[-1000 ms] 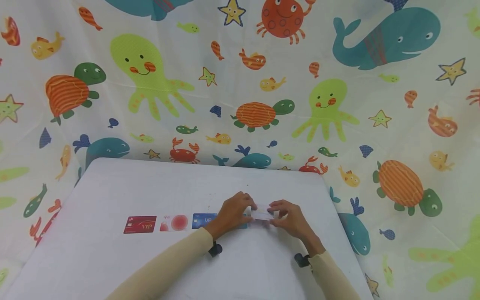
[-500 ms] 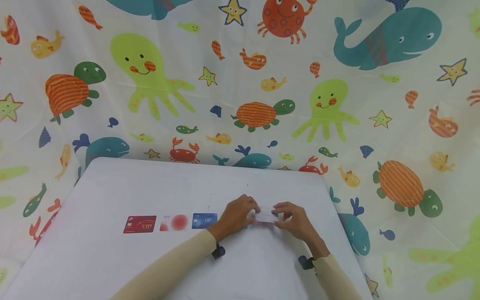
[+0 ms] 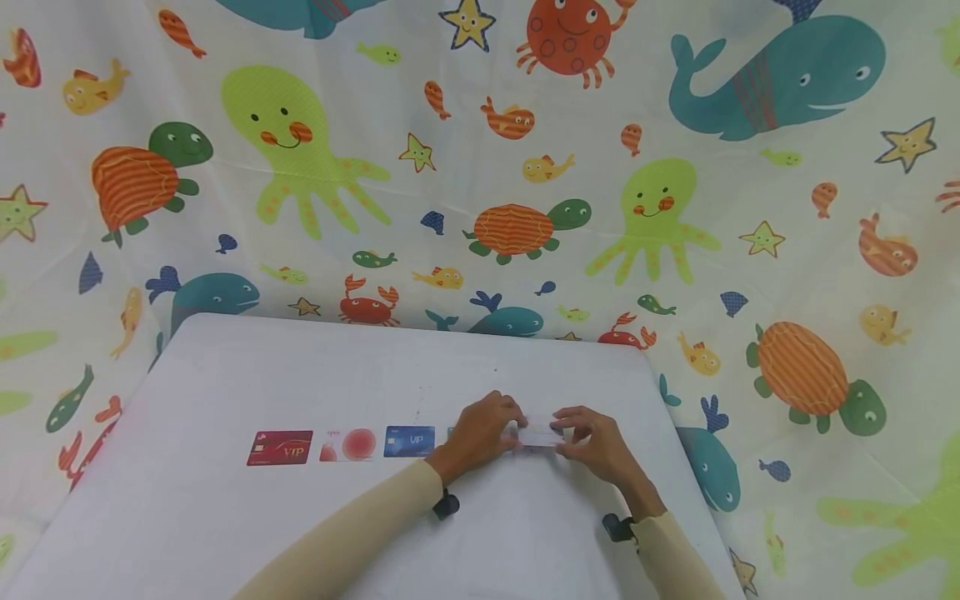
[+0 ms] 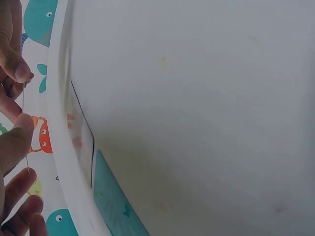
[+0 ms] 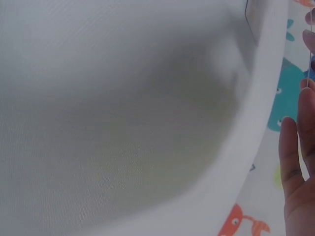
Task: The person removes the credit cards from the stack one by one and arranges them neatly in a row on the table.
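Note:
Between my two hands is a thin whitish card [image 3: 538, 432], seen nearly edge-on in the left wrist view. My left hand [image 3: 482, 428] pinches its left end between thumb and fingers. The right hand [image 3: 596, 443] pinches the opposite end. Below the held card, the left wrist view shows a pale card with pinkish marks [image 4: 78, 137] lying on the table, right beside a teal card [image 4: 115, 196]. In the head view my left hand hides most of that teal card.
To the left, a red VIP card [image 3: 279, 448], a white card with a pink circle [image 3: 348, 446] and a blue VIP card [image 3: 409, 442] lie in a row on the white table [image 3: 337, 367]. A curtain printed with sea animals [image 3: 450, 208] hangs behind.
Both hands have moved a little to the right and slightly nearer, carrying the whitish card between them. A left part of the teal card now shows beside my left hand.

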A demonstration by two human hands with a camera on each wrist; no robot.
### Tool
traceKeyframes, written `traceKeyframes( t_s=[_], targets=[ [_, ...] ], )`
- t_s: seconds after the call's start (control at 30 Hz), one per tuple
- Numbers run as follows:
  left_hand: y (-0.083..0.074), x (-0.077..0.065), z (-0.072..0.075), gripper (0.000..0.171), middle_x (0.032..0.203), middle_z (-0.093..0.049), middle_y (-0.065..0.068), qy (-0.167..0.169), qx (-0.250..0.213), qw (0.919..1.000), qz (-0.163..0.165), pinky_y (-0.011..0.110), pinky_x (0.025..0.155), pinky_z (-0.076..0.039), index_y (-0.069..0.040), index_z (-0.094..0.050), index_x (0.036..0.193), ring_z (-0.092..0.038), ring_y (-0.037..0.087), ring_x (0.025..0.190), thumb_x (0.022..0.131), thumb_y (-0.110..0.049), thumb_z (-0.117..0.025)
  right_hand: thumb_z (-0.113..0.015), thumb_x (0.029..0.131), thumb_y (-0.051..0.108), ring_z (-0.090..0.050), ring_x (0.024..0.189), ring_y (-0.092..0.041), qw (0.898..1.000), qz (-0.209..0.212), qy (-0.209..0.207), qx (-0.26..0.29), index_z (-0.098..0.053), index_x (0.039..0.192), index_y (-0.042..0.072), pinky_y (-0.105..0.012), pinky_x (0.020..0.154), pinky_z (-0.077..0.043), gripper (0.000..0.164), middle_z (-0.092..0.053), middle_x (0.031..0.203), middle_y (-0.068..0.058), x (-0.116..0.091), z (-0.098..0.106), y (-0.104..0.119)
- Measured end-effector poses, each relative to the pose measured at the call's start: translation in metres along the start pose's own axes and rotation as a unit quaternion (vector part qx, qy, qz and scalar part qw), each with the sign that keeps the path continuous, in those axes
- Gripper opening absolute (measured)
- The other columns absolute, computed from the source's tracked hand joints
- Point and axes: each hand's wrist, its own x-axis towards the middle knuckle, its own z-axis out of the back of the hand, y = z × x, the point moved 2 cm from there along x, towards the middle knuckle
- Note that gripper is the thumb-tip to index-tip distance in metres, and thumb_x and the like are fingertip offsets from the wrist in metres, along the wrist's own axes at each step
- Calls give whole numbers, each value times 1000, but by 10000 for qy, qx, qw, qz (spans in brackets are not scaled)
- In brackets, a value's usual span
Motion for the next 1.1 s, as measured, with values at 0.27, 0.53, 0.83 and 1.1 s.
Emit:
traceKeyframes(
  t_s=[0.27, 0.53, 0.83, 1.1],
  targets=[
    [-4, 5, -5, 31, 122, -78, -3, 53, -53, 9999, 107, 27, 96, -60, -22, -82, 118, -65, 15, 109, 89, -30, -89, -90, 87, 18, -64, 86, -17, 9997, -225, -56, -77, -82, 119, 25, -24, 77, -59, 34, -72, 136, 5, -2, 3, -2],
    [-6, 8, -13, 30, 122, -78, -5, 102, -132, 9996, 207, 26, 99, -58, -23, -82, 118, -65, 13, 109, 89, -32, -88, -89, 87, 18, -64, 86, -17, 9995, -291, -44, -71, -82, 119, 23, -24, 76, -58, 33, -72, 136, 4, -5, 6, -7],
    [-14, 11, -18, 31, 120, -78, -4, -10, -202, 9996, 178, 27, 99, -59, -21, -82, 117, -66, 13, 109, 88, -31, -89, -89, 88, 16, -63, 87, -17, 9987, -490, -151, -59, -82, 119, 23, -23, 75, -58, 32, -73, 136, 4, -10, 8, -13],
    [-14, 13, -25, 31, 118, -78, -6, 33, -157, 9996, 218, 24, 96, -59, -24, -82, 117, -65, 11, 106, 88, -33, -89, -90, 87, 15, -64, 85, -15, 9981, -567, -233, -78, -84, 114, 27, -23, 75, -59, 31, -73, 135, 4, -12, 6, -20]
  ],
)
